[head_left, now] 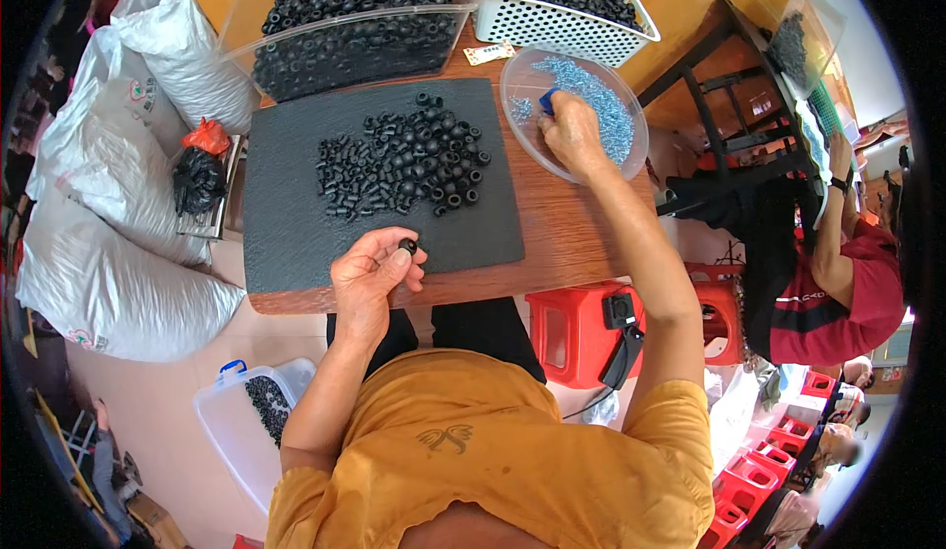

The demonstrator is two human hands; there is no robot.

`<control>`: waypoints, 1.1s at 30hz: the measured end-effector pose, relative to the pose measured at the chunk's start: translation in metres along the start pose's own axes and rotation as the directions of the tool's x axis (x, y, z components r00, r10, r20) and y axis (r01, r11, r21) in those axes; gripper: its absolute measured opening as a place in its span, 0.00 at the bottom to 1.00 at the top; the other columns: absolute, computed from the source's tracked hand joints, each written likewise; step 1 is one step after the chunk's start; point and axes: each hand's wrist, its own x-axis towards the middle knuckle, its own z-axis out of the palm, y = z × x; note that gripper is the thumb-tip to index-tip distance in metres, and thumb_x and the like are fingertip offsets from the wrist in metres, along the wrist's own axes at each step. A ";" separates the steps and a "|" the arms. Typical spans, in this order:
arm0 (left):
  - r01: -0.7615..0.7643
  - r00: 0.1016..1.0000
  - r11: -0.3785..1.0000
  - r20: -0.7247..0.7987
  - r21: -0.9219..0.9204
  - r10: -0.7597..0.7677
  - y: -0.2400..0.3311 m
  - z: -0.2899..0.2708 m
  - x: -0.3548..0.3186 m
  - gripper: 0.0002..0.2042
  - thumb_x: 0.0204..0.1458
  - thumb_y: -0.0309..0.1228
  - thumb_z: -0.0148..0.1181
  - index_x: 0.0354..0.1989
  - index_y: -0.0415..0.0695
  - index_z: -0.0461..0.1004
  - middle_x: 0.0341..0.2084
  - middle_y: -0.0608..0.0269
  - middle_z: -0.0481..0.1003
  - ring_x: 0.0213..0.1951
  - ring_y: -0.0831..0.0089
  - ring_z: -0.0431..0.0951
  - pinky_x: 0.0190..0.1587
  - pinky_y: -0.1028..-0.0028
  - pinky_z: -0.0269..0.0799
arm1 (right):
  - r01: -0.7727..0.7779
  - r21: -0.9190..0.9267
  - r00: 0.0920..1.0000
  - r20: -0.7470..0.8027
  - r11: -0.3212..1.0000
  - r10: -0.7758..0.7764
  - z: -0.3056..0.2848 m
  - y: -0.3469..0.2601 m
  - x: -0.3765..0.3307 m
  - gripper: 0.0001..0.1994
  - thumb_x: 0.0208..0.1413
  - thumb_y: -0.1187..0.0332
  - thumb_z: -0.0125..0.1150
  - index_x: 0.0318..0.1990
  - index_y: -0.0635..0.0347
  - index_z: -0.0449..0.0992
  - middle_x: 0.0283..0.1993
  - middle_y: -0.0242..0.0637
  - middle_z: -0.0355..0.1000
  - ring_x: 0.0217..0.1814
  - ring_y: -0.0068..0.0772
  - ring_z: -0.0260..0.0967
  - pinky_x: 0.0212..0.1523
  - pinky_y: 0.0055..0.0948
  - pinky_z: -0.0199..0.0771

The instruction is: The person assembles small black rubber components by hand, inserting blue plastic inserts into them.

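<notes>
My left hand point(367, 271) pinches a small round black plastic part point(408, 245) just over the near edge of the dark mat point(286, 194). On the mat lies a pile of black parts: round, hollow ones point(439, 160) to the right and smaller, narrow ones point(347, 176) to the left. My right hand point(574, 135) is inside the clear round bowl point(512, 135), closed on a small blue object point(548, 102) whose kind I cannot make out. Many small light-blue pieces point(601, 96) fill the bowl's far and right side.
A clear bin point(345, 27) and a white perforated basket point(562, 19), both full of black parts, stand at the table's back. White sacks point(128, 273) line the left. A red stool point(562, 327) stands at the right, and a co-worker in a red shirt point(828, 303) sits beyond it.
</notes>
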 end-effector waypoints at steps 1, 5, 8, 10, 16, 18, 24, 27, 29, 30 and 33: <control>0.000 1.000 1.000 -0.002 -0.003 0.000 0.000 0.000 0.001 0.08 0.51 0.22 0.53 0.39 0.34 0.71 0.27 0.55 0.74 0.23 0.75 0.73 0.25 0.78 0.72 | -0.028 0.051 1.000 0.005 0.998 0.028 -0.003 -0.002 -0.002 0.09 0.41 0.73 0.61 0.26 0.68 0.67 0.29 0.54 0.68 0.35 0.57 0.65 0.36 0.43 0.65; 0.010 1.000 1.000 -0.010 -0.017 -0.010 0.002 0.000 0.000 0.09 0.51 0.23 0.53 0.39 0.33 0.71 0.27 0.54 0.74 0.23 0.75 0.73 0.25 0.77 0.72 | -0.196 0.425 0.976 0.175 0.884 0.132 -0.049 -0.063 -0.026 0.09 0.42 0.72 0.62 0.30 0.67 0.71 0.25 0.38 0.69 0.27 0.27 0.66 0.29 0.27 0.65; -0.015 1.000 0.998 0.015 -0.067 0.017 0.001 0.000 0.001 0.10 0.50 0.23 0.55 0.40 0.33 0.71 0.28 0.53 0.74 0.23 0.75 0.73 0.26 0.77 0.72 | -0.235 0.564 0.945 0.322 0.792 0.051 -0.058 -0.110 -0.059 0.10 0.42 0.72 0.63 0.34 0.64 0.73 0.27 0.30 0.69 0.29 0.15 0.62 0.28 0.19 0.63; -0.012 1.000 0.998 0.003 -0.065 0.012 0.000 -0.001 0.001 0.10 0.50 0.23 0.55 0.40 0.33 0.71 0.28 0.54 0.75 0.23 0.75 0.73 0.26 0.77 0.72 | -0.205 0.756 0.933 0.344 0.622 -0.110 -0.053 -0.128 -0.075 0.11 0.43 0.73 0.63 0.34 0.66 0.72 0.24 0.32 0.69 0.25 0.18 0.63 0.27 0.22 0.66; -0.042 0.998 0.998 0.046 -0.044 0.044 -0.001 -0.005 -0.006 0.10 0.50 0.22 0.55 0.41 0.33 0.70 0.28 0.59 0.74 0.25 0.78 0.73 0.29 0.80 0.71 | -0.444 0.752 0.809 0.570 0.487 -0.144 -0.044 -0.143 -0.075 0.11 0.43 0.74 0.64 0.36 0.66 0.72 0.29 0.29 0.70 0.30 0.14 0.64 0.30 0.17 0.66; -0.043 0.996 0.999 0.078 -0.030 0.045 -0.001 -0.005 -0.009 0.10 0.51 0.23 0.54 0.42 0.34 0.70 0.30 0.61 0.74 0.27 0.80 0.72 0.30 0.82 0.71 | -0.454 0.759 0.807 0.573 0.466 -0.147 -0.042 -0.145 -0.074 0.11 0.42 0.73 0.65 0.34 0.66 0.72 0.26 0.30 0.70 0.29 0.15 0.64 0.29 0.19 0.67; -0.134 0.990 0.987 0.060 0.093 0.129 0.001 -0.001 -0.014 0.11 0.50 0.23 0.56 0.42 0.34 0.70 0.25 0.62 0.73 0.25 0.78 0.73 0.31 0.82 0.71 | -0.587 0.732 0.749 0.653 0.346 -0.113 -0.044 -0.154 -0.072 0.12 0.42 0.75 0.65 0.35 0.68 0.71 0.28 0.32 0.71 0.29 0.17 0.67 0.29 0.17 0.68; -0.144 0.988 0.988 0.068 0.057 0.140 -0.001 -0.003 -0.015 0.11 0.50 0.24 0.56 0.41 0.34 0.70 0.26 0.62 0.73 0.25 0.78 0.73 0.31 0.82 0.71 | -0.609 0.736 0.750 0.656 0.296 -0.089 -0.041 -0.159 -0.076 0.12 0.43 0.75 0.64 0.34 0.69 0.70 0.28 0.33 0.71 0.28 0.18 0.68 0.28 0.17 0.68; -0.087 0.992 0.994 0.086 -0.059 0.092 -0.001 -0.005 -0.016 0.11 0.49 0.25 0.57 0.41 0.35 0.71 0.27 0.61 0.73 0.26 0.77 0.73 0.30 0.81 0.71 | -0.616 0.758 0.764 0.641 0.217 -0.072 -0.033 -0.161 -0.080 0.11 0.44 0.75 0.63 0.33 0.70 0.69 0.27 0.35 0.71 0.28 0.18 0.68 0.27 0.18 0.68; -0.092 0.992 0.994 0.083 -0.059 0.096 0.000 -0.007 -0.017 0.11 0.49 0.25 0.57 0.41 0.35 0.71 0.27 0.61 0.73 0.26 0.77 0.73 0.30 0.81 0.71 | -0.614 0.759 0.764 0.640 0.219 -0.077 -0.036 -0.165 -0.079 0.11 0.44 0.75 0.63 0.33 0.70 0.69 0.27 0.35 0.71 0.28 0.18 0.68 0.27 0.18 0.68; -0.060 0.993 0.991 0.098 -0.118 0.072 -0.001 -0.015 -0.018 0.12 0.49 0.27 0.57 0.41 0.34 0.70 0.27 0.60 0.73 0.26 0.77 0.73 0.28 0.81 0.71 | -0.698 0.689 0.683 0.722 0.192 -0.111 -0.042 -0.175 -0.076 0.10 0.46 0.74 0.62 0.31 0.70 0.68 0.27 0.37 0.72 0.27 0.20 0.69 0.27 0.19 0.69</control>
